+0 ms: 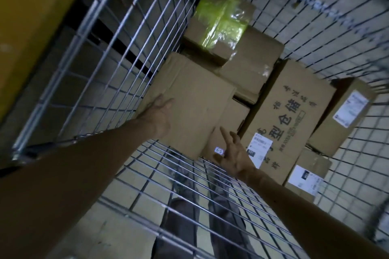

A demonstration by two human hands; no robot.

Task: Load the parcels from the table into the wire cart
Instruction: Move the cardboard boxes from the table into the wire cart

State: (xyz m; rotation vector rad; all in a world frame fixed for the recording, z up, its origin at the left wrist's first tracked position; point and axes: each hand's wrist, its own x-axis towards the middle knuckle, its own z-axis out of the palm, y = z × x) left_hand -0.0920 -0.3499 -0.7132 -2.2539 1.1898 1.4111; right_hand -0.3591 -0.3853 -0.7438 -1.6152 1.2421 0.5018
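I look down into the wire cart [101, 63], both arms reaching over its near wall. A plain brown cardboard box [193, 99] lies tilted against the cart's left wall on top of other parcels. My left hand [159, 114] presses flat on this box's left edge, fingers spread. My right hand [232, 150] hovers with fingers apart just off the box's lower right corner, holding nothing. Beside it lies a long box with black printed characters [288, 124].
Several more parcels fill the cart: a yellow-green plastic-wrapped one [221, 19] at the back, a labelled box [345, 113] leaning on the right wall, another labelled box [305, 174] in front. A yellow surface [27, 17] stands outside to the left. Tiled floor and my legs show through the near mesh.
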